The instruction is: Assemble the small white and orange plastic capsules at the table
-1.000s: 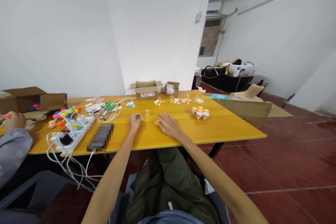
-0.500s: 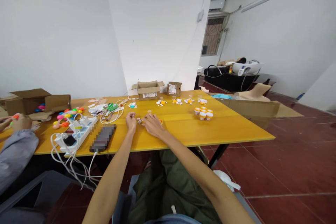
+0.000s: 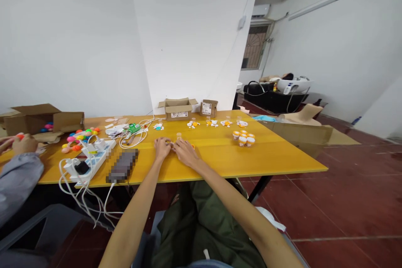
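My left hand (image 3: 162, 148) is closed, its fingers curled at a small cluster of white pieces (image 3: 172, 145) on the yellow table (image 3: 220, 161). From the other side my right hand (image 3: 186, 153) meets the same pieces, fingertips bent and pinched together. What exactly sits between the fingers is too small and partly hidden. Just behind the hands stands a small clear cup (image 3: 179, 135). An orange part (image 3: 193, 146) peeks out beside my right hand.
Small sets of white, orange and teal parts (image 3: 194, 124) lie along the back, before two cardboard boxes (image 3: 178, 111). Orange-lidded cups (image 3: 243, 138) cluster at right. A phone (image 3: 122, 165), power strip (image 3: 97, 157) and cables lie left, near another person's hand (image 3: 24, 144).
My left hand has moved right and closed in on the small pieces. My right hand's fingers have drawn in, and the two hands now nearly touch.
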Demonstrator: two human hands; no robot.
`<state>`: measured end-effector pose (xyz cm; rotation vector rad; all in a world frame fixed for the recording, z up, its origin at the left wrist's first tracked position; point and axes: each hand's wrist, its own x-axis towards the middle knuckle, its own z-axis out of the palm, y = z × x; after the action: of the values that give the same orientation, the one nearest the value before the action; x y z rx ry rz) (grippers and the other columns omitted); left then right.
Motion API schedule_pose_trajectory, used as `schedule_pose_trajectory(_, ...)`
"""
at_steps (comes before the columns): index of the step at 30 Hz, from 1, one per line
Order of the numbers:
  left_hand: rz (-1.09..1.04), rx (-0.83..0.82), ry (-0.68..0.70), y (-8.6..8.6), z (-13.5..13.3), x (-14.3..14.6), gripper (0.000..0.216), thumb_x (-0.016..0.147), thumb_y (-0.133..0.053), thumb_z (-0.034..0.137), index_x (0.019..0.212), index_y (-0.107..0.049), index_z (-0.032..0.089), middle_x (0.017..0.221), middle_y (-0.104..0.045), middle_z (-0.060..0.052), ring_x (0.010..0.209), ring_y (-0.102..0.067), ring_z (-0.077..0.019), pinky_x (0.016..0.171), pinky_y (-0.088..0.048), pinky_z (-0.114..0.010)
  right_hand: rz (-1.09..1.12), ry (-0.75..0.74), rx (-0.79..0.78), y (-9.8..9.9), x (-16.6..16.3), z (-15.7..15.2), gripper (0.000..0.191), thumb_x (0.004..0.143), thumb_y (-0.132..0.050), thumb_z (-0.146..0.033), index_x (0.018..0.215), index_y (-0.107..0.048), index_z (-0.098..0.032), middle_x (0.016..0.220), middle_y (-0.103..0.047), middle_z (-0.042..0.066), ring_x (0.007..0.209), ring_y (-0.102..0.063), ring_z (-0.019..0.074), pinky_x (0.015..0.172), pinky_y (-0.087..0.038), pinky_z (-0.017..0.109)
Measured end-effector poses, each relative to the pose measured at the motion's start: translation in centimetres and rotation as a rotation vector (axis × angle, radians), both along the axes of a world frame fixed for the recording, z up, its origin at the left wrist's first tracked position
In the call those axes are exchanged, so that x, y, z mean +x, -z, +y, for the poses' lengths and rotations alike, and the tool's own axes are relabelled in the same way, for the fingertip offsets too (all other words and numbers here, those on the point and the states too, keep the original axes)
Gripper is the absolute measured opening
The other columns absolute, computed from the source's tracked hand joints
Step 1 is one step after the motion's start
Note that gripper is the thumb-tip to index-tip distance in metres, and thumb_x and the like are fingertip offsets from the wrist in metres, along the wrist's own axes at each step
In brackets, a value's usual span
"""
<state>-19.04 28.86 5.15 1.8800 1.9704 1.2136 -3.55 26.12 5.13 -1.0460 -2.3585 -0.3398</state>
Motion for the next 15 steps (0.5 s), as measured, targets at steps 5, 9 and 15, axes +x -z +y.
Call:
schedule_pose_trajectory(5,0.068,0.011,0.015,0.2,-0.1,0.1,0.011,0.078,-0.066,0.023,0.082,-0.077,0.022,0.104,-0.073,-0.011,0.110,-0.059,-0.0302,0.096,-0.044,-0.043,0.100,0.042,0.013,0.2,1.5,0.2,0.018,0.098,-0.050,-0.017,0.095,-0.067,-0.023,0.097,-0.069,0.008,0.097,-0.061,0.0215,0.086,-0.047,0.034)
schedule_pose_trajectory(9,0.013,0.035,0.032,-0.2,-0.4,0.1,0.005,0.075,-0.069,0.022,0.076,-0.075,0.023,0.098,-0.073,-0.011,0.108,-0.059,-0.0325,0.091,-0.046,-0.044,0.178,0.036,0.020,0.3,1.9,0.2,0.019,0.099,-0.049,-0.018,0.095,-0.067,-0.024,0.095,-0.070,0.007,0.095,-0.061,0.0216,0.085,-0.046,0.033)
schedule_pose_trajectory(15,-0.177,0.132,0.242,-0.9,-0.9,0.7,0.005,0.078,-0.065,0.022,0.076,-0.069,0.023,0.081,-0.073,-0.005,0.089,-0.066,-0.0247,0.084,-0.050,-0.038,0.281,0.002,0.013,0.3,1.9,0.2,0.021,0.098,-0.049,-0.021,0.101,-0.069,-0.026,0.096,-0.071,0.007,0.094,-0.061,0.0228,0.083,-0.047,0.035)
